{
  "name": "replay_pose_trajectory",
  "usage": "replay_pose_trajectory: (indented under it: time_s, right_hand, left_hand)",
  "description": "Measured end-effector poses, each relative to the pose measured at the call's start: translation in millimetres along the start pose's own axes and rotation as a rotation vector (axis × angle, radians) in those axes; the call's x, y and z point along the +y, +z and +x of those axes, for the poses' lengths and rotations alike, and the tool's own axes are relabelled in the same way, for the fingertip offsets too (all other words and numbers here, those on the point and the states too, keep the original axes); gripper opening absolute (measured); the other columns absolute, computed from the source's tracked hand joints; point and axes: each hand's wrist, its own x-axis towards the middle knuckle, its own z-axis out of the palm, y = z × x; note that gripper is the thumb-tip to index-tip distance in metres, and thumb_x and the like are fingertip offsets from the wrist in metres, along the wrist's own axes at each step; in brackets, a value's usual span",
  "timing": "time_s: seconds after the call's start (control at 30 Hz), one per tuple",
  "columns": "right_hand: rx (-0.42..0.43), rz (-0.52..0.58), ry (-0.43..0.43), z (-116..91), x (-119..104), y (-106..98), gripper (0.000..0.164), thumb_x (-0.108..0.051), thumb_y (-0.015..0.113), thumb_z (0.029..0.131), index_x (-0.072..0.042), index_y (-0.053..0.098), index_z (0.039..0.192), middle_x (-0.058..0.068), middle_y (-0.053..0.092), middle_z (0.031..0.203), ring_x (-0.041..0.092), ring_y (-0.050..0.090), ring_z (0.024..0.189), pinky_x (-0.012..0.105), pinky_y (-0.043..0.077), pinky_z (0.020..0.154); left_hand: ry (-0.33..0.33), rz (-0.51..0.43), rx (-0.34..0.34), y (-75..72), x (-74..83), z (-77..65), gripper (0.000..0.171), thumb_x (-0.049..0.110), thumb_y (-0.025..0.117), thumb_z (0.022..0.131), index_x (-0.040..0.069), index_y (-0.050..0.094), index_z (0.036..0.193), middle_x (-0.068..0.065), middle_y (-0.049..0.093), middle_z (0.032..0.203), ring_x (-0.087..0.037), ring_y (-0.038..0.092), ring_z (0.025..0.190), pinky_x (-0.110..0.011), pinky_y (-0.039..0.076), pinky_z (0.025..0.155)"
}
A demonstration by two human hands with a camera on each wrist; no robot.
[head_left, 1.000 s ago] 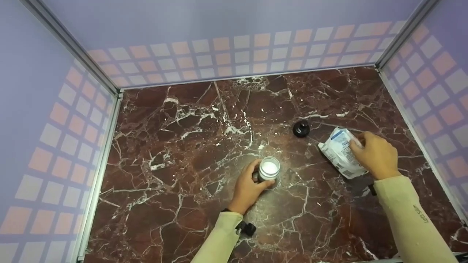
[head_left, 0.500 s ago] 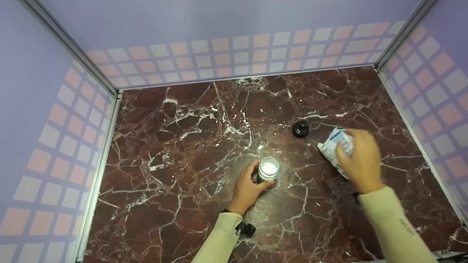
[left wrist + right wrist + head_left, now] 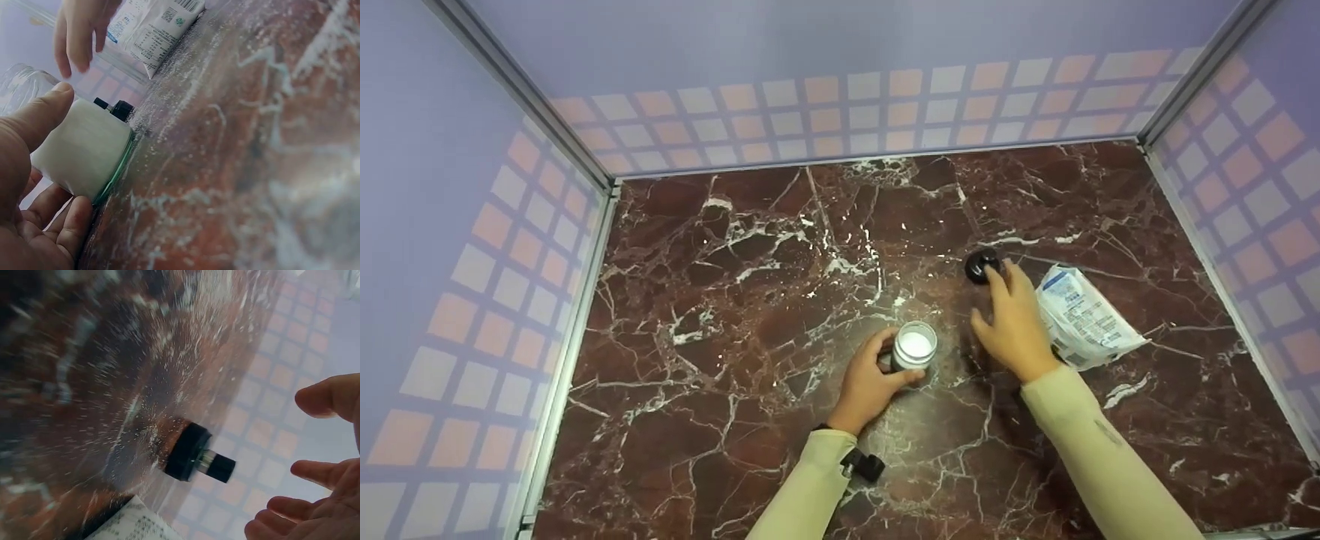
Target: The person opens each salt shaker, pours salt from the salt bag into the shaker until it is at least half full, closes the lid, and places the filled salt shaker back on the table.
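A glass jar (image 3: 916, 346) holding white powder stands upright on the marbled tabletop, its mouth uncovered. My left hand (image 3: 871, 384) grips it, thumb on one side and fingers round the other; the left wrist view shows the white-filled jar (image 3: 84, 152) close up. My right hand (image 3: 1014, 322) hovers just short of a black lid with a knob (image 3: 982, 266). In the right wrist view its thumb and fingers are spread apart, with a gap between them and the black lid (image 3: 191, 453). A printed white packet (image 3: 1084, 319) lies right of that hand.
White specks are scattered over the dark red marbled tabletop (image 3: 765, 300), some perhaps powder. Lilac panels with a pink and white square pattern (image 3: 825, 97) enclose it at the back and both sides.
My right hand has left the packet and moved leftward to the black lid. The packet stays lying where it was. The left hand keeps its hold on the jar.
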Motion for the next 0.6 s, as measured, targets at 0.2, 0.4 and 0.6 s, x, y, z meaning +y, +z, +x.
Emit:
replay_pose_trajectory:
  time_s: [0.2,0.4,0.6]
  right_hand:
    - [-0.130,-0.069,0.086,34,9,15,0.079,-0.011,0.069,0.090,0.008,0.032,0.157,0.039,0.021,0.161,0.056,0.027,0.146,0.064,0.025,0.121]
    - [-0.175,-0.131,0.129,54,13,20,0.081,-0.010,0.066,0.091,0.012,0.025,0.157,0.037,0.022,0.162,0.055,0.033,0.143,0.065,0.033,0.115]
    - [-0.157,-0.172,0.119,60,12,19,0.058,-0.005,0.058,0.096,0.012,0.042,0.150,0.035,0.043,0.152,0.054,0.047,0.133,0.066,0.043,0.106]
  left_hand:
    - [-0.022,-0.010,-0.017,-1.3,-2.2,-1.3,0.081,0.035,0.092,0.076,0.016,0.056,0.146,-0.002,0.063,0.135,-0.016,0.060,0.121,-0.030,0.054,0.092]
    - [-0.043,-0.005,-0.047,-2.2,-2.0,-1.3,0.079,0.032,0.092,0.078,0.017,0.057,0.146,0.001,0.061,0.132,-0.014,0.060,0.116,-0.029,0.053,0.092]
    - [-0.015,0.005,-0.036,-2.3,-1.2,1.1,0.079,0.035,0.092,0.076,0.015,0.058,0.145,-0.001,0.062,0.132,-0.016,0.060,0.119,-0.035,0.051,0.098]
